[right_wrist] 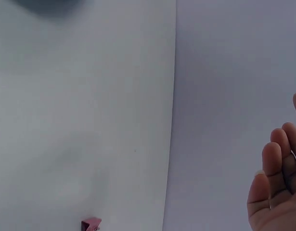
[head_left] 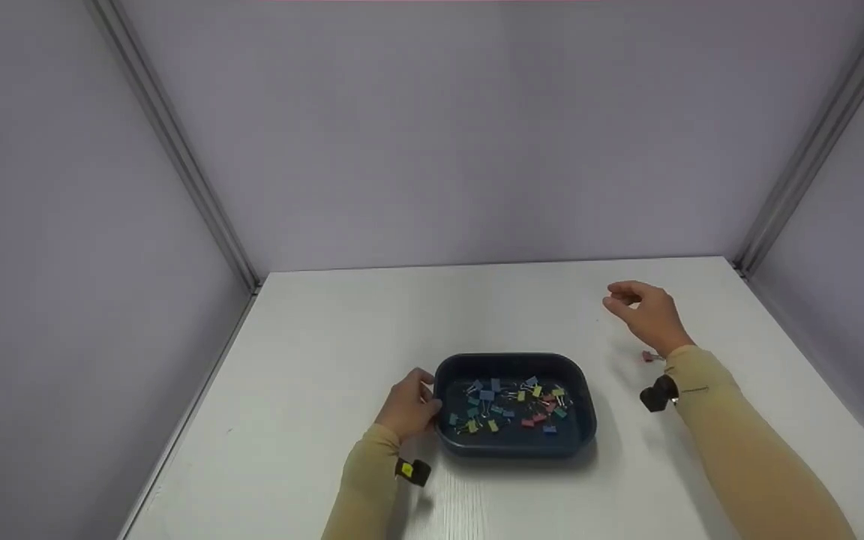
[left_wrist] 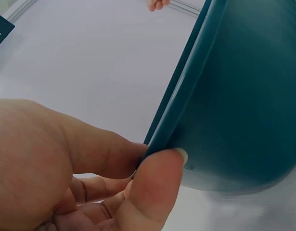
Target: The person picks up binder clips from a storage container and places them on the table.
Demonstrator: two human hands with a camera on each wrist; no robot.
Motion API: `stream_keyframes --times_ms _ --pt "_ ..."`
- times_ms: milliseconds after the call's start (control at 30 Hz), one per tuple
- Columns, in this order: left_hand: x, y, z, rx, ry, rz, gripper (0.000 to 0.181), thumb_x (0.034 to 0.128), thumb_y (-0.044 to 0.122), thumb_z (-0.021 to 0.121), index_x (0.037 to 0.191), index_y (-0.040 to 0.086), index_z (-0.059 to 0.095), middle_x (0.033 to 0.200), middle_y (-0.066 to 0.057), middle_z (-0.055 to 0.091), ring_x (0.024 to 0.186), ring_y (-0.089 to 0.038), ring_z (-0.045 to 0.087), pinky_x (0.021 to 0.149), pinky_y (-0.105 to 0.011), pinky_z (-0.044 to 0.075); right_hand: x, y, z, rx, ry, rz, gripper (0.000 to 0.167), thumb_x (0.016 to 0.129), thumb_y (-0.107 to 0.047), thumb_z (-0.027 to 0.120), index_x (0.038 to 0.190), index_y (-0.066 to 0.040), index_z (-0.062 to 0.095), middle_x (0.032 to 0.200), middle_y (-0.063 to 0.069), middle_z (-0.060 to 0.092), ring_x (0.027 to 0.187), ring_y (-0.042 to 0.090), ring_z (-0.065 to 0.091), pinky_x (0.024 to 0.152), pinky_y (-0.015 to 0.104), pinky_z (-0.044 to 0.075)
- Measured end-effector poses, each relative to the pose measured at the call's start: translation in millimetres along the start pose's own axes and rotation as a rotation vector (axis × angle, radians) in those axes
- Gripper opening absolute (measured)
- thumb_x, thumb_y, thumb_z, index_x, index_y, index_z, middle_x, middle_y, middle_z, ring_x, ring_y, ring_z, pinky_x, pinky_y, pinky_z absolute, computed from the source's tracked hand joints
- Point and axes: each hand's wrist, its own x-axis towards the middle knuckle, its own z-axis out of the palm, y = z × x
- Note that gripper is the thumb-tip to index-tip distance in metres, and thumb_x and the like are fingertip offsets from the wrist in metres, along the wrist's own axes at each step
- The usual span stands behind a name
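Note:
A dark blue-green plastic tray holds several small binder clips in blue, green, yellow and pink. At its left side my left hand grips the rim. The left wrist view shows thumb and finger pinching the edge of the tray. My right hand is raised above the table, right of the tray and farther back, its fingers loosely bent. No object shows in the right hand. A lone pink binder clip lies on the table near the right wrist, partly hidden by the sleeve.
The white table meets a pale back wall, with side panels at left and right. Each wrist carries a small black camera, such as the right one. Part of the tray is blurred at the right wrist view's top left.

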Motion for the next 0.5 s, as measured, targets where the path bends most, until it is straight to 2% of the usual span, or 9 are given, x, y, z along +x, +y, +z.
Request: stream_keyframes --times_ms 133,333,500 --pt "0.3 0.4 0.0 0.004 0.002 -0.001 0.031 0.0914 0.005 0.060 0.120 0.001 0.050 0.086 -0.006 0.056 0.064 -0.015 0.061 0.055 -0.030 0.053 2.7 -14 13 0.019 -0.027 -0.020 0.044 0.093 -0.039 0.062 0.122 -0.006 0.063 0.108 0.008 0.064 0.099 0.021 0.056 0.083 0.040 0.044" --pt "0.9 0.7 -0.7 0.013 0.003 0.014 0.031 0.0914 0.004 0.060 0.120 0.000 0.049 0.085 -0.006 0.055 0.063 -0.015 0.061 0.054 -0.029 0.052 2.1 -35 37 0.058 -0.091 -0.045 0.041 0.091 -0.038 0.065 0.120 -0.008 0.064 0.106 0.007 0.064 0.098 0.022 0.057 0.083 0.043 0.046" --pt "0.2 0.5 -1.3 0.009 -0.001 0.020 0.030 0.0912 0.004 0.060 0.119 0.000 0.049 0.085 -0.007 0.056 0.063 -0.015 0.061 0.054 -0.029 0.052 -1.1 -51 62 0.058 -0.117 -0.107 0.036 0.091 -0.034 0.066 0.118 -0.009 0.065 0.103 0.004 0.065 0.095 0.020 0.059 0.083 0.043 0.047"
